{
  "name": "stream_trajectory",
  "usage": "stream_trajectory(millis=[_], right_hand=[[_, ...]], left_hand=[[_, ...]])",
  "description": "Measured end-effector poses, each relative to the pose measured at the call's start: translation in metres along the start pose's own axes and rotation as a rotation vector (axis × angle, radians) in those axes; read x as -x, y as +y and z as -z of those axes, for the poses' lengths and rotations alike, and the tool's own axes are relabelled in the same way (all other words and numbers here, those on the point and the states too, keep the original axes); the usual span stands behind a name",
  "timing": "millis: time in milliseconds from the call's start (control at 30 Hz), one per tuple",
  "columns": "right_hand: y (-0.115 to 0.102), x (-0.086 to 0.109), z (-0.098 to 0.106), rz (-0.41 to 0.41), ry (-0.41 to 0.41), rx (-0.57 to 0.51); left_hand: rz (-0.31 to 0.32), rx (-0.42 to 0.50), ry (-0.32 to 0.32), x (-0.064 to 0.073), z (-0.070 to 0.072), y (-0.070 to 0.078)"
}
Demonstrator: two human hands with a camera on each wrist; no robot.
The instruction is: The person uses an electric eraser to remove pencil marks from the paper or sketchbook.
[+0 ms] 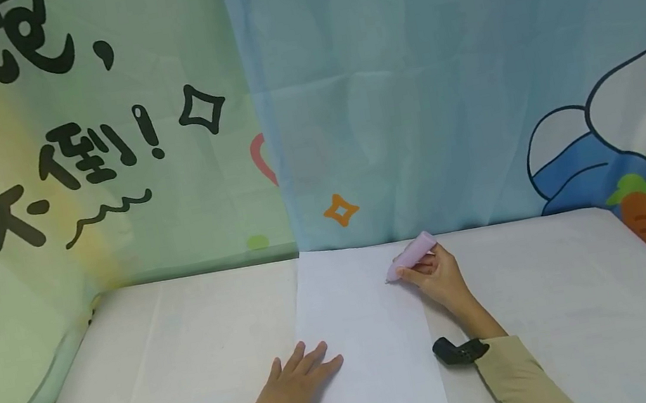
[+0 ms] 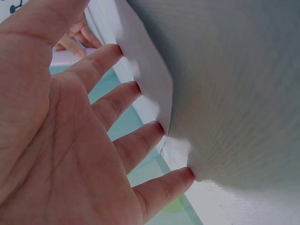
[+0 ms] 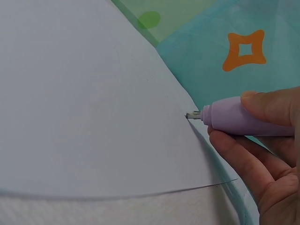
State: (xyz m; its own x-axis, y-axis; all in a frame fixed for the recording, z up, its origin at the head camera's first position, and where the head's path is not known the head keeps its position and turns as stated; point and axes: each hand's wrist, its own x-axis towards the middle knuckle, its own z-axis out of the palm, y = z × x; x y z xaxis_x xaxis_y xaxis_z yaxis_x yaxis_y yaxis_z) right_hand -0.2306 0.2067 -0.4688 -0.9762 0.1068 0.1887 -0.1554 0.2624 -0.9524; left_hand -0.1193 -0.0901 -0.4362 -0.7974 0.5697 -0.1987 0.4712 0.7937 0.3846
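Observation:
A white sheet of paper (image 1: 367, 351) lies lengthwise on the white-covered table. My left hand (image 1: 294, 395) rests at its lower left edge with the fingers spread. In the left wrist view several fingertips (image 2: 136, 88) touch the paper's edge, and the little finger touches the table cover. Near the sheet's upper right edge, my right hand (image 1: 441, 274) pinches a thick lilac pen-shaped tool (image 1: 412, 256). Its narrow metal tip (image 3: 193, 115) meets the paper in the right wrist view; whether it presses in, I cannot tell. No mark shows on the sheet.
The white table cover (image 1: 194, 351) extends on both sides of the paper. A printed backdrop (image 1: 406, 87) stands behind the table's far edge, with the sheet's top end close to it. A black wrist device (image 1: 460, 352) sits at the right sleeve.

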Motion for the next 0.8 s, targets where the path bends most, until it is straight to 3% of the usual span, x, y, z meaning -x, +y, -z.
stream_trajectory(millis=[233, 800], right_hand=[[0.0003, 0.0001, -0.0005, 0.033, 0.033, 0.009], [-0.0015, 0.0023, 0.0018, 0.03, -0.013, -0.004]], left_hand=[[-0.005, 0.013, -0.001, 0.0009, 0.0006, 0.0002], [-0.012, -0.01, 0.008, 0.0005, 0.0001, -0.0002]])
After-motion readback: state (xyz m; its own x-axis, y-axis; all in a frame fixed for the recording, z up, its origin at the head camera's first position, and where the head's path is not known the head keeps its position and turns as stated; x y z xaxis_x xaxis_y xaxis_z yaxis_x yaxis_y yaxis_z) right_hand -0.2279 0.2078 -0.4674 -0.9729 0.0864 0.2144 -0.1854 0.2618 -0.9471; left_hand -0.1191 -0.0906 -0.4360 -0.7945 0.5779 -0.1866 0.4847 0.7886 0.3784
